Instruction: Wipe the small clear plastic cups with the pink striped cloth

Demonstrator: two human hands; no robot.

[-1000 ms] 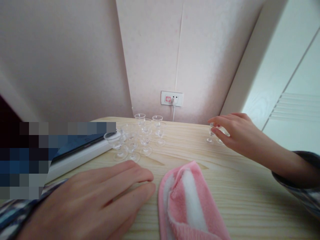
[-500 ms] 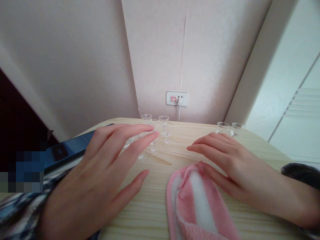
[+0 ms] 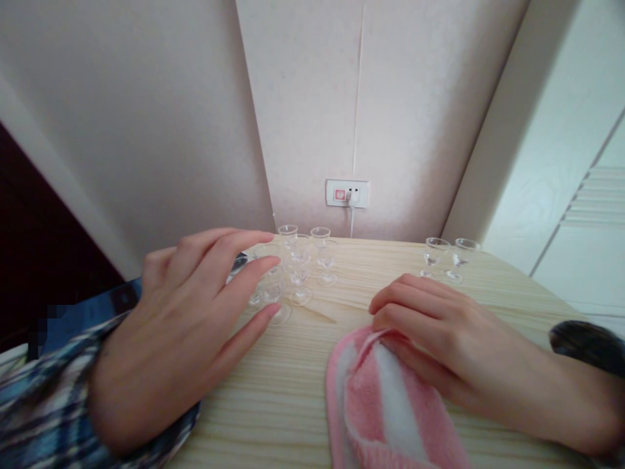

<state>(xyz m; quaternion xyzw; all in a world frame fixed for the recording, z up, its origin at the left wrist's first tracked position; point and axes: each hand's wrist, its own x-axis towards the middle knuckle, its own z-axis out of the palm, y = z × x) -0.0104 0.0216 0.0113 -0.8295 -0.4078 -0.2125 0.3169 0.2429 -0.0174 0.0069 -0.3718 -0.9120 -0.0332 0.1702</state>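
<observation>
My left hand point(image 3: 195, 312) is open, its thumb and fingers apart, beside a small clear stemmed glass point(image 3: 271, 283) in the left group. Whether its fingertips touch that glass I cannot tell. Several more stemmed glasses point(image 3: 299, 260) stand close together just to the right. My right hand point(image 3: 439, 326) has its fingers curled down over the upper edge of a pink-and-white striped cloth point(image 3: 393, 391), thumb against it. The cloth lies folded on the table in front of me.
Two small stemmed glasses point(image 3: 459, 257) stand apart at the back right of the pale wooden table point(image 3: 263, 417). A dark phone-like thing point(image 3: 105, 303) shows beyond my left sleeve. On the wall behind is a socket point(image 3: 347, 193) with a white plug and cord.
My left hand has moved left, its fingertips now at a glass in the left group. My right hand's fingers have curled down and closed onto the cloth's edge.
</observation>
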